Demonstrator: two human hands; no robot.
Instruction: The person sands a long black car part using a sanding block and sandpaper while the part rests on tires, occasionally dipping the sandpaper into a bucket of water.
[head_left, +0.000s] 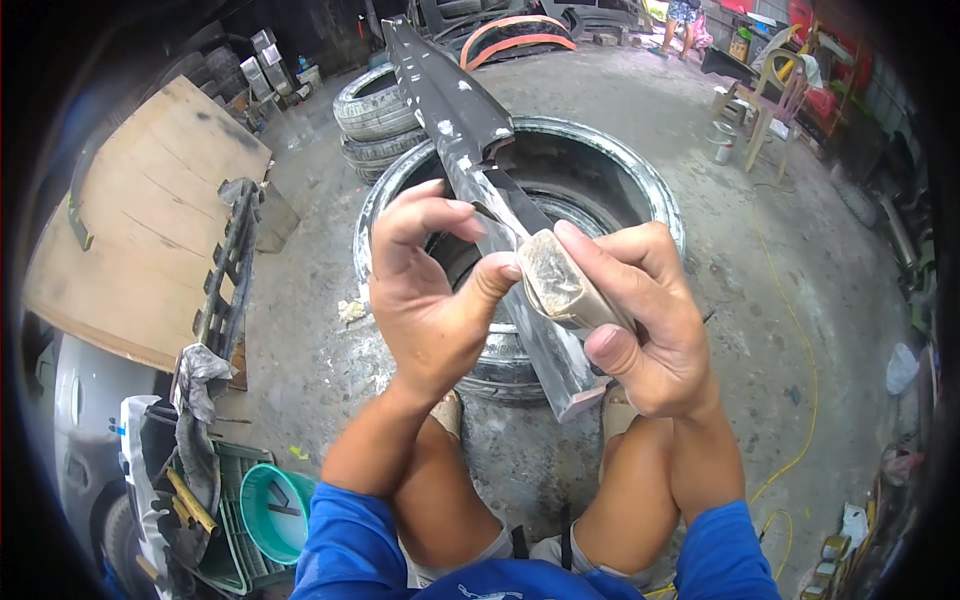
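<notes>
In my right hand point(665, 325) is a worn sanding block point(553, 280), gripped between thumb and fingers, its end dusty and what looks like sandpaper wrapped round it. My left hand point(425, 300) is beside it, fingers curved and apart, the thumb tip at the block's left edge. Below both hands a long black plastic car trim panel point(440, 95), spotted with whitish patches, slants from the far left toward my knees. It rests across a large dusty tire point(640, 170); my hands hide part of its middle.
Two stacked tires point(372, 105) stand beyond on the left. A wooden board point(140, 210) leans there, with a teal bucket point(272, 512) nearer me. A wooden chair point(770, 100) is far right, and a yellow cord point(808, 400) runs along the floor. Another person's legs point(680, 35) show at the back.
</notes>
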